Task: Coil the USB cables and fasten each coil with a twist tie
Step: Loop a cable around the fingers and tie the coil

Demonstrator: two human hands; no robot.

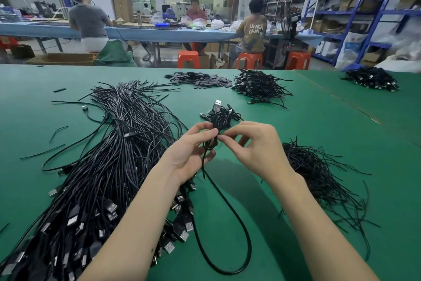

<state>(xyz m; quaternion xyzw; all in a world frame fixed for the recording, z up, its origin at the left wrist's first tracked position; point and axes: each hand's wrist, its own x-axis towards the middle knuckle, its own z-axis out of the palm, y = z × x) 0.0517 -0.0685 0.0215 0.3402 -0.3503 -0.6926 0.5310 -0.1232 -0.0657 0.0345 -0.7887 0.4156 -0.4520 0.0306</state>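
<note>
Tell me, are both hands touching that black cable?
Touching. The head view shows the left hand and the right hand both pinching the black cable where its coil bunches between their fingertips.

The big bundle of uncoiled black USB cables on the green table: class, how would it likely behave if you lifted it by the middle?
The big bundle of uncoiled black USB cables would probably sag limply, since its strands curve loosely across the green table. It likely tangles: strands cross. The plug ends would probably dangle and swing.
</note>
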